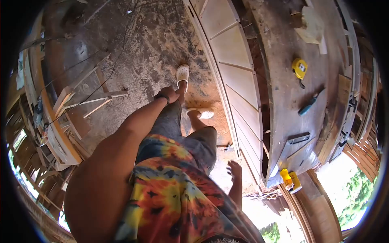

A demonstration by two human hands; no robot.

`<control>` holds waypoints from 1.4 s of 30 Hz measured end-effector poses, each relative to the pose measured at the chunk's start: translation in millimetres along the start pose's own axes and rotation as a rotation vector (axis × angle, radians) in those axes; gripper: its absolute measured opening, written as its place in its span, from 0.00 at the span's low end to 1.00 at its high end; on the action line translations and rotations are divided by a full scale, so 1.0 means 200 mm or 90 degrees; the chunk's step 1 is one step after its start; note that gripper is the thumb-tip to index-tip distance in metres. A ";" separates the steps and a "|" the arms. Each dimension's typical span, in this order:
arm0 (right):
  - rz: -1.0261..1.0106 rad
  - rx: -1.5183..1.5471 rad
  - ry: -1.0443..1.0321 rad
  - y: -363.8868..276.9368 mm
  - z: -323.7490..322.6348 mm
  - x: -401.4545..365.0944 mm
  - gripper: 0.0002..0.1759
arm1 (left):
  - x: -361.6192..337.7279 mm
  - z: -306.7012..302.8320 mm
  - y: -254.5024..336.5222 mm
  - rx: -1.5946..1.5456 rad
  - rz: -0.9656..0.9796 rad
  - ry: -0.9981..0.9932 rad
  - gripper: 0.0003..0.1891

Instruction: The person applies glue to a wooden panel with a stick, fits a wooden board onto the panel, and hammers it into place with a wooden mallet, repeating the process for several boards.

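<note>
Where floor [154, 36] is dusty, bench [279, 97] holds tape meas. [299, 68]

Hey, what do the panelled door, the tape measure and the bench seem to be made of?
Door: pale bare wood by the look, matte, framed panels, no paint.
Tape measure: probably a plastic case, smooth bright yellow.
Bench: worn brown wood, dusty and scuffed.
</note>
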State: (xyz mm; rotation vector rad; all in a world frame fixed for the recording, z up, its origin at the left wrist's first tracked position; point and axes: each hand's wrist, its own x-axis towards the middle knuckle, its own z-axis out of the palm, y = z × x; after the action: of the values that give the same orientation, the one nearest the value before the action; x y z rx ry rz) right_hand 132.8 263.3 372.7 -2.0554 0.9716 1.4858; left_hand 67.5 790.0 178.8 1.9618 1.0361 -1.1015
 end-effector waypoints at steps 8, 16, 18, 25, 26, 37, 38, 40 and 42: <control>-0.312 -0.060 0.000 -0.39 0.94 0.49 0.32 | 1.17 0.63 0.76 -0.294 -0.049 -0.086 0.46; -0.491 -0.117 0.132 -0.16 1.06 0.77 0.42 | 1.74 1.09 1.15 -0.577 -0.279 0.035 0.47; -0.543 -0.088 0.129 -0.14 1.03 0.81 0.42 | 1.78 1.08 1.15 -0.680 -0.288 0.060 0.50; -0.555 -0.064 0.115 -0.19 1.01 0.83 0.42 | 1.85 1.10 1.15 -0.563 -0.259 0.124 0.40; -0.552 -0.064 0.114 -0.18 1.00 0.82 0.41 | 1.85 1.10 1.13 -0.558 -0.268 0.121 0.39; -0.446 0.055 0.052 -0.33 0.93 1.22 0.29 | 2.04 1.56 0.77 -0.600 -0.160 0.006 0.44; -0.440 0.091 0.072 -0.36 0.93 1.43 0.26 | 2.04 1.56 0.74 -0.612 -0.144 0.018 0.43; -0.504 -0.073 0.138 -0.58 0.91 1.75 0.25 | 2.04 1.52 0.72 -0.617 -0.116 0.043 0.42; -0.466 -0.183 0.120 -0.72 0.91 2.10 0.28 | 1.90 1.55 0.59 -0.685 -0.024 0.026 0.35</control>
State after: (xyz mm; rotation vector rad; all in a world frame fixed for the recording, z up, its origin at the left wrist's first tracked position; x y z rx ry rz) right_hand 199.9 362.5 -92.9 -2.4062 0.0069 1.0830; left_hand 180.9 601.1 -273.7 1.0827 1.3065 -0.3406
